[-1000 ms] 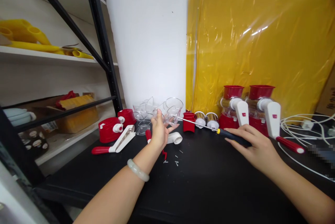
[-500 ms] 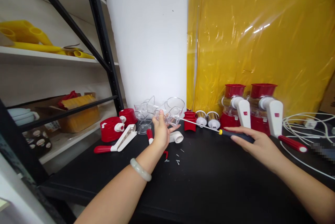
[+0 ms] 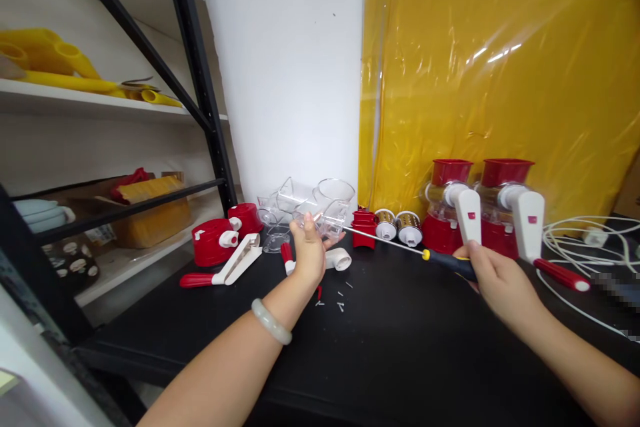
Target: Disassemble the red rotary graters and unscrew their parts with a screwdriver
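My left hand [image 3: 311, 250] is closed around a clear plastic grater housing [image 3: 336, 195], held above the table with its round opening tipped up. My right hand [image 3: 487, 274] grips the dark blue and yellow handle of a long screwdriver [image 3: 395, 242]. The shaft runs left to the housing; whether its tip sits in a screw is too small to tell. Beneath my left hand lie a white crank arm [image 3: 342, 259] and a red handle [image 3: 286, 253]. Several small screws [image 3: 341, 306] are scattered on the black table [image 3: 400, 354] close by.
To the left are red bases [image 3: 213, 242] and a white crank with red handle [image 3: 243, 260]. A red part [image 3: 363, 227] and metal grating drums [image 3: 409, 228] stand behind the screwdriver. Two assembled rotary graters [image 3: 506, 207] and white cables [image 3: 575, 234] are at right; a shelf rack [image 3: 200, 67] stands left.
My right hand's fingers have gone from extended along the screwdriver handle to wrapped around its rear end. My left hand and the clear housing stay nearly in place.
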The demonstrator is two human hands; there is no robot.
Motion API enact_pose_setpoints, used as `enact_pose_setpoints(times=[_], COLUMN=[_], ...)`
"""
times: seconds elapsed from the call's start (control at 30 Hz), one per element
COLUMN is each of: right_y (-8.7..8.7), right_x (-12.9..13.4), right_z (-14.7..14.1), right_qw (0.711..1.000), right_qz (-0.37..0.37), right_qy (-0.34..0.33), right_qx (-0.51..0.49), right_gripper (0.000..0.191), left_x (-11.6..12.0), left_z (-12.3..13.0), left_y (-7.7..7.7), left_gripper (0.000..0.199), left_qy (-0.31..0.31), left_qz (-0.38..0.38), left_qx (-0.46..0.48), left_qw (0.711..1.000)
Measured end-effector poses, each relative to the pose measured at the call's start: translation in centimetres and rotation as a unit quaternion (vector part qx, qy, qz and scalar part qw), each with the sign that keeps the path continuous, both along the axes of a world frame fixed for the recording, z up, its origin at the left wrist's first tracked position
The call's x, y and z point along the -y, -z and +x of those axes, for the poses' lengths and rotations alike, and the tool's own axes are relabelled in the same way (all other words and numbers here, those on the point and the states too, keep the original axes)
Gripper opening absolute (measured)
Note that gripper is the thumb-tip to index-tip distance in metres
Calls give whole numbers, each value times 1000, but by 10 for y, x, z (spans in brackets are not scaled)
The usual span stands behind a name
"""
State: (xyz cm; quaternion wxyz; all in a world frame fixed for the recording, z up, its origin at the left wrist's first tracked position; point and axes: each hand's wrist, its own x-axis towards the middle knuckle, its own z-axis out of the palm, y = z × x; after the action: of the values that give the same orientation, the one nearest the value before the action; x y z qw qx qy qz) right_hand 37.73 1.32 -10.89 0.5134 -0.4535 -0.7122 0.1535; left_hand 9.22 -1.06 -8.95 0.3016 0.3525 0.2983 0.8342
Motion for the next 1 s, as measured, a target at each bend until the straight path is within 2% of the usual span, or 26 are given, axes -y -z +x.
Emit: enact_pose_setpoints(times=[0.07, 0.13, 0.2, 0.3, 0.37, 0.43, 0.5, 0.57, 0.63, 0.67, 0.73, 0.8, 0.87, 0.93, 1.0], right_y=[0, -1, -3, -7, -9, -10, -8, -6, -5, -6, -10, -14, -17, -16, -12], right_x=[4, 7, 9, 9, 9, 8, 6, 3, 0, -1, -1, 2, 7, 11, 10], right_z=[1, -1, -5, -13, -17, -17, -14, -10, -6, -4, -2, -2, -5, -8, -11], right_qw=[996, 987, 985, 971, 932, 900, 901, 925, 933, 925, 894, 861, 842, 851, 889], right_qz=[82, 160, 165, 39, -78, -189, -251, -234, -179, -160, -156, -177, -219, -276, -284], right_qy=[4, -4, -12, -87, -169, -200, -180, -158, -166, -181, -227, -270, -282, -246, -196], right_qx=[31, 12, -57, -220, -311, -339, -304, -255, -265, -292, -353, -394, -405, -372, -302], right_gripper=[36, 23, 18, 40, 42, 42, 54, 50, 33, 28, 35, 44, 38, 39, 47], left_x=[0, 1, 2, 3, 4, 3, 3, 3, 3, 3, 3, 3, 4, 4, 5], left_z=[-1, 0, 0, 2, 2, 2, 2, 1, 1, 0, 1, 2, 2, 2, 2], left_y=[-1, -4, -6, -8, -8, -8, -8, -8, -7, -7, -7, -8, -8, -9, -9], left_gripper=[46, 45, 44, 40, 38, 36, 35, 35, 35, 36, 36, 37, 37, 36, 36], left_qy=[-14, -20, -23, -25, -23, -27, -36, -40, -36, -33, -29, -27, -26, -26, -26], left_qz=[-4, -14, -20, -16, -10, -6, -7, -8, -7, -6, -6, -10, -15, -13, -7], left_qx=[11, 28, 43, 50, 49, 50, 53, 50, 42, 41, 42, 47, 50, 50, 46], left_qw=[1000, 999, 999, 998, 998, 998, 998, 998, 998, 999, 999, 998, 998, 998, 999])
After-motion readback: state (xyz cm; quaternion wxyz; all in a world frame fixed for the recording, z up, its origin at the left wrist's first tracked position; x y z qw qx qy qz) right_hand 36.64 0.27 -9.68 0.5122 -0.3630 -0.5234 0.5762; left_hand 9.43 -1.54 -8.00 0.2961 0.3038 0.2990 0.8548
